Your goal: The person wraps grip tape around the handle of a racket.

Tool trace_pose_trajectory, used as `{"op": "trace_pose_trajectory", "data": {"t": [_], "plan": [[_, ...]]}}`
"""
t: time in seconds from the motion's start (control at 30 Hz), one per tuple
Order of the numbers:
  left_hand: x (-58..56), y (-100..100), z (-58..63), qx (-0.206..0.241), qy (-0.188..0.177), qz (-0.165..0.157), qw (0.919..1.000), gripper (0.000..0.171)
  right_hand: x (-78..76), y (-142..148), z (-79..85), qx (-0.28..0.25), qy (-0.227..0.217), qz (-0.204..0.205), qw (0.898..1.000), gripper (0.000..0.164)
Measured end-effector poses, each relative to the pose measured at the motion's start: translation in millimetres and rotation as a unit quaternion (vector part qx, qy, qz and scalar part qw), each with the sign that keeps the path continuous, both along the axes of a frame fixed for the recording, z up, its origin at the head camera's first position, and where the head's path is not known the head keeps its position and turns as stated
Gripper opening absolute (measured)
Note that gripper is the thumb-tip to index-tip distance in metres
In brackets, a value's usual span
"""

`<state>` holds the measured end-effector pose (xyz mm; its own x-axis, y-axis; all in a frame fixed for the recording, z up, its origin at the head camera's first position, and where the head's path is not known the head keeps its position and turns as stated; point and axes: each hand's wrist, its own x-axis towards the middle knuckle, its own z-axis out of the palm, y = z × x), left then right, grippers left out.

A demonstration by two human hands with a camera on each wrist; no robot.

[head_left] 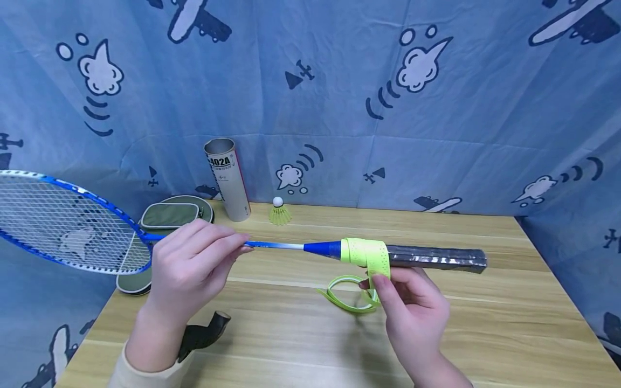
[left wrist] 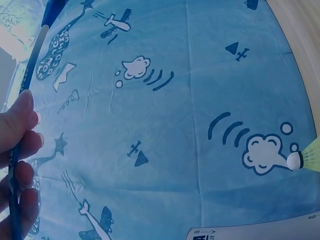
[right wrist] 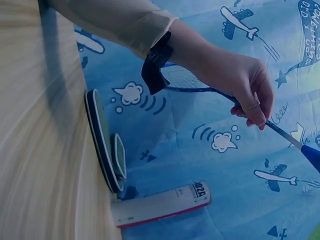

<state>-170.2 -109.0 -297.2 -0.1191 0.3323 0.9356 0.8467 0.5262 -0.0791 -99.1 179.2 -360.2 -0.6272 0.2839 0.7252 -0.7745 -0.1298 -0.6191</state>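
Note:
A blue and white badminton racket is held up nearly level over the table, its strung head at the far left. My left hand grips the thin shaft, fingers wrapped round it in the left wrist view. Yellow-green perforated grip tape is wound round the top of the black handle, next to the blue cone. Below the handle, my right hand pinches the tape's hanging length between thumb and fingers. The tape's loose end curls in a loop beneath. The right hand is out of sight in its own wrist view.
A shuttlecock tube stands upright at the back, with a yellow shuttlecock to its right. The green case lies at the back left, partly behind the racket. Blue printed cloth hangs behind the wooden table.

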Motion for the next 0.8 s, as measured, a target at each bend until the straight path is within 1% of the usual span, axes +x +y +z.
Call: {"op": "trace_pose_trajectory", "data": {"t": [0.07, 0.17, 0.23, 0.37, 0.47, 0.53, 0.67, 0.8], "plan": [[-0.2, 0.3, 0.0, -0.002, -0.005, 0.000, 1.0000, 0.029, -0.2, 0.3, -0.1, 0.004, -0.004, -0.004, 1.000, 0.010], [-0.5, 0.7, 0.0, -0.006, -0.006, -0.010, 0.9999, 0.030, -0.4, 0.3, 0.5, 0.008, -0.009, -0.002, 1.000, 0.007], [-0.5, 0.7, -0.1, -0.007, -0.005, -0.017, 0.9998, 0.030, -0.9, 0.2, 1.2, 0.013, -0.008, 0.003, 1.000, 0.008], [-0.5, 0.1, 0.5, 0.002, 0.008, -0.018, 0.9998, 0.030, -2.3, 0.3, 2.0, 0.011, 0.008, 0.036, 0.999, 0.009], [-1.5, 0.1, 0.9, 0.012, 0.022, -0.018, 0.9995, 0.030, -3.3, 0.4, 2.0, 0.005, 0.020, 0.063, 0.998, 0.013], [-2.3, 0.2, 1.2, 0.017, 0.033, -0.020, 0.9991, 0.029, -3.7, 0.0, 1.9, 0.007, 0.018, 0.076, 0.997, 0.016], [-2.7, 0.0, 2.1, 0.017, 0.044, -0.022, 0.9986, 0.027, -3.5, -1.0, 1.6, 0.020, 0.004, 0.081, 0.996, 0.018], [-2.9, -1.0, 2.5, 0.020, 0.046, -0.026, 0.9984, 0.028, -2.9, -1.0, 1.7, 0.031, -0.013, 0.057, 0.998, 0.018]]}}
